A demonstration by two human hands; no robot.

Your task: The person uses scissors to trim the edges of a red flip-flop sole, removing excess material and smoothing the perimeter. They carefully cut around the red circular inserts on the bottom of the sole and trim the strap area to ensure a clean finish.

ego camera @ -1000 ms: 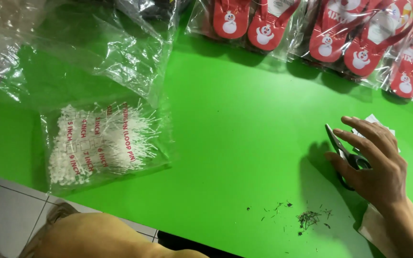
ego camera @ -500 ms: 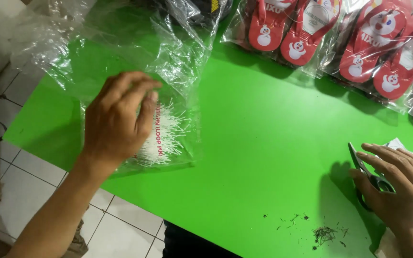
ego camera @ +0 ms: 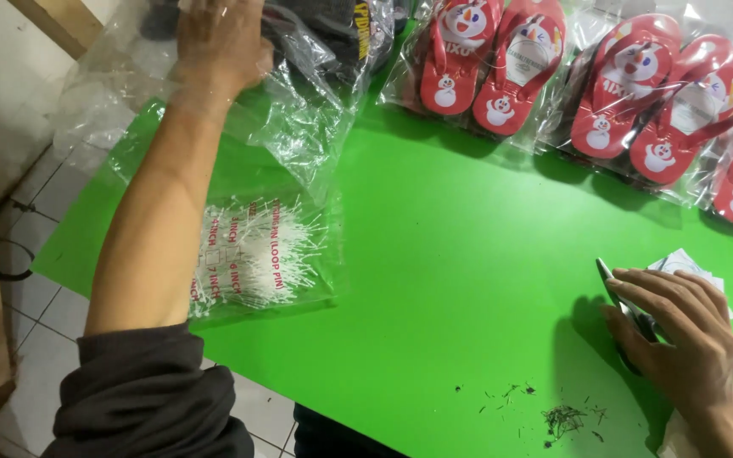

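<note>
I am reaching my left hand to the upper left of the frame, fingers spread over crinkled clear plastic bags. My right hand is curling around small metal scissors, lower right on the bright green surface.

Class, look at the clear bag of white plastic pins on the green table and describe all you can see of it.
The bag of white pins is a clear, crinkled plastic pouch with red print, lying flat near the green table front-left edge. Thin white pins fill it in a dense bundle. The left forearm crosses over its left side; more clear plastic lies behind it.
</note>
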